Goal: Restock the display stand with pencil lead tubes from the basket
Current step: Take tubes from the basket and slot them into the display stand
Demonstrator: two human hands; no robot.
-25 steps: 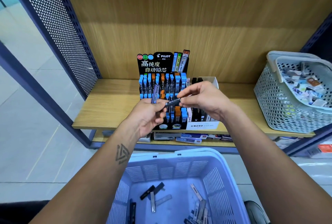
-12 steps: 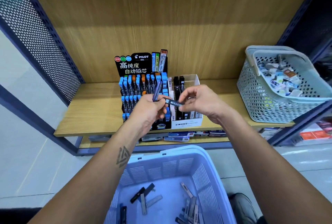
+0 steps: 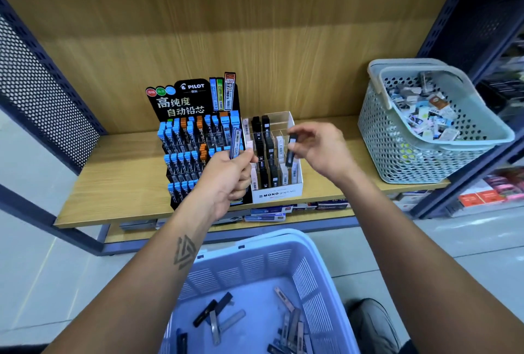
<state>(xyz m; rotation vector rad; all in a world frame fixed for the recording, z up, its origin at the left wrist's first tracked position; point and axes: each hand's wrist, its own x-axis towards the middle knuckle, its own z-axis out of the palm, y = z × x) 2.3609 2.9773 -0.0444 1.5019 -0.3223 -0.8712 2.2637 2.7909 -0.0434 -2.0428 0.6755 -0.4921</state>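
Note:
On the wooden shelf stands a black Pilot display stand (image 3: 189, 104) with rows of blue and orange capped lead tubes. Right beside it is a white Mono stand (image 3: 276, 193) with black and white tubes in clear compartments. My left hand (image 3: 226, 176) holds a blue lead tube (image 3: 235, 142) upright in front of the Pilot stand. My right hand (image 3: 317, 148) pinches a black lead tube (image 3: 291, 151) upright over the right side of the Mono stand. Below, a light blue basket (image 3: 320, 263) holds several loose lead tubes (image 3: 289, 322).
A pale green perforated basket (image 3: 397, 152) full of small packets sits on the shelf's right end. Dark blue perforated side panels (image 3: 42, 98) frame the shelf. A lower shelf holds flat packs (image 3: 266, 212). A shoe (image 3: 371, 322) shows right of the blue basket.
My hands have parted: the right hand took the black tube away from the left and carried it right, over the Mono stand, turning it upright. The left hand still holds the blue tube.

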